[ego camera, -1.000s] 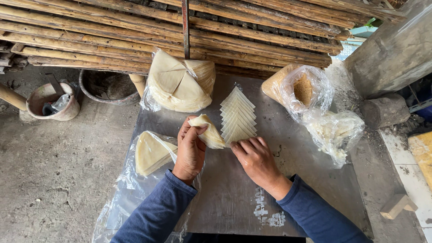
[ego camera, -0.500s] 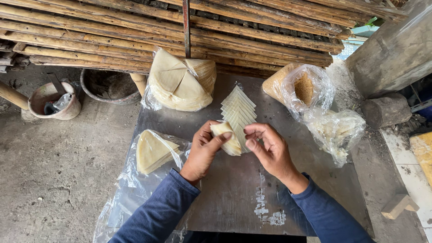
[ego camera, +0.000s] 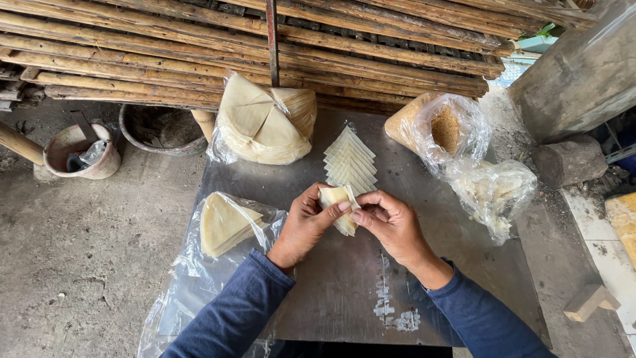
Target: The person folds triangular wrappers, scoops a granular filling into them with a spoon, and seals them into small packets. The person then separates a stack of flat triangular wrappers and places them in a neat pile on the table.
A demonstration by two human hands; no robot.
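Over the middle of a grey metal table point(ego camera: 318, 292), both hands meet around one small folded pastry wrapper point(ego camera: 338, 209). The left hand point(ego camera: 306, 225) is closed on it, thumb pressed across the top and fingers curled behind. The right hand point(ego camera: 392, 225) pinches its right edge between thumb and fingertips. The piece is held just above the tabletop, and the fingers cover most of it, so I cannot tell what, if anything, is inside.

Just beyond the hands lies a row of folded triangles point(ego camera: 350, 159), overlapping like shingles and running away from the person. Behind that sits a big round stack of cut wrapper sheets point(ego camera: 265, 122) in clear plastic. To the left, on a loose plastic sheet point(ego camera: 192, 292) that hangs off the table edge, rests a smaller wedge-shaped stack of wrappers point(ego camera: 225, 222). To the right are two plastic bags: one point(ego camera: 440, 126) holds something brown and crumbly, perhaps a filling, and the other point(ego camera: 493, 192) holds pale lumps too blurred by the plastic to name.

Bamboo poles point(ego camera: 199, 46) run across the back. On the concrete floor at left stand a small bucket point(ego camera: 83, 152) and a dark round basin point(ego camera: 159, 129), the latter partly hidden by the table. Both blue sleeves are cut off at the bottom edge.
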